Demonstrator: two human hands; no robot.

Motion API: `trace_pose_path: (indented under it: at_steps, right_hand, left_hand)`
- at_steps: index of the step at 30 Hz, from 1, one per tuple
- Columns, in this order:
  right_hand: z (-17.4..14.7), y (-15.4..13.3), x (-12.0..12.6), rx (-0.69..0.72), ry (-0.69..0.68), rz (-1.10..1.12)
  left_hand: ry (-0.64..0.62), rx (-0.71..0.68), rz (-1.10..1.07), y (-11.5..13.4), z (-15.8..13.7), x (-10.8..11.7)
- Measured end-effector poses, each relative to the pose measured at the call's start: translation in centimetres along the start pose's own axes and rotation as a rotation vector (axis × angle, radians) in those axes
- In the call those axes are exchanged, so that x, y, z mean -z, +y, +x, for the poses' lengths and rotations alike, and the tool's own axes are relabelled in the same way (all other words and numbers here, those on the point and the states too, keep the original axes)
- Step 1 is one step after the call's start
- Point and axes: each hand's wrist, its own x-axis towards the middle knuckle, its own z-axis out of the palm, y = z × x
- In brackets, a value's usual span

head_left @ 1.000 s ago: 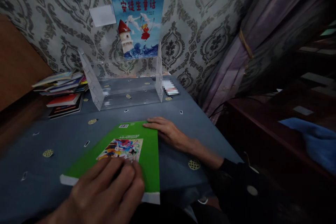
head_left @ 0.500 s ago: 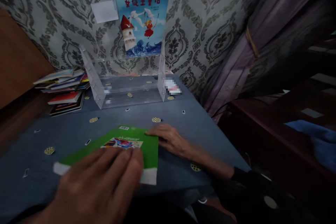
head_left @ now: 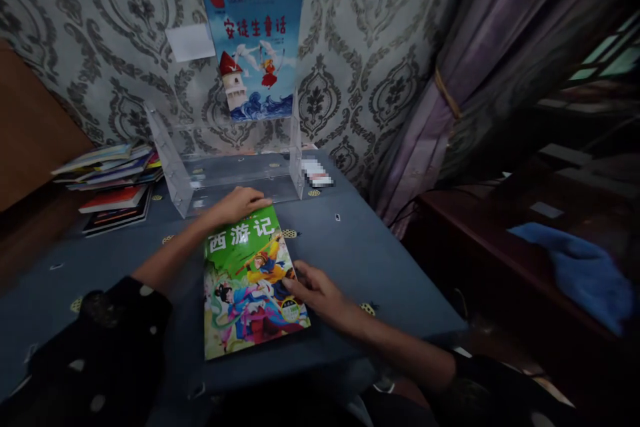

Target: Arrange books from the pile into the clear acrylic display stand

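Note:
A picture book (head_left: 255, 293) with a green top and a colourful illustrated front cover lies face up near the table's front edge, its top edge pointing away from me. My left hand (head_left: 240, 203) reaches over its far edge, fingers bent along the top and pointing right. On the right edge, my right hand (head_left: 320, 290) grips the book, thumb on the cover and fingers at the side, partly hidden. Beyond the book stands a clear plastic rack (head_left: 173, 177). Against the wall above it, a blue storybook (head_left: 260, 73) is upright with its cover facing me.
A stack of books (head_left: 115, 177) sits at the table's back left. To the right of the rack lies a small blurred-out item (head_left: 316, 172). A purple curtain (head_left: 425, 107) hangs at the right, and a blue cloth (head_left: 575, 273) rests on a dark red surface (head_left: 475, 233).
The book has turned from its plain green back to its front cover. My left hand has moved from the near side to the far edge; my right hand now grips the right side.

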Motion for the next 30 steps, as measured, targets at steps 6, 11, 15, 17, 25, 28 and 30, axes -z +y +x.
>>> trace_pose_path:
  at_steps: [6, 11, 15, 17, 25, 28, 30]
  right_hand:
    - [0.1, -0.7, 2.1, -0.068, 0.09, -0.479]
    - [0.8, -2.3, 3.8, 0.108, 0.184, -0.887]
    - [3.3, -1.3, 4.4, 0.342, 0.205, -1.01]
    - [4.8, -0.3, 4.5, 0.395, 0.204, -1.054]
    - [8.6, 1.8, 4.5, 0.377, 0.193, -1.067]
    - [8.9, 1.7, 4.3, 0.374, 0.203, -1.052]
    - [8.9, 1.7, 4.3, 0.375, 0.209, -1.045]
  left_hand:
    - [0.047, 0.025, -0.008, -2.4, -0.7, -3.4]
    - [0.22, 0.114, 0.059, -3.8, -6.9, -3.2]
    - [0.38, 0.168, 0.219, -3.4, -12.9, -4.7]
    - [0.41, 0.137, 0.242, -3.2, -14.9, -5.6]
    - [0.402, 0.049, 0.089, -4.3, -15.5, -6.8]
    - [0.395, 0.066, 0.061, -4.5, -14.7, -6.6]
    - [0.392, 0.067, 0.055, -4.5, -14.3, -6.5]
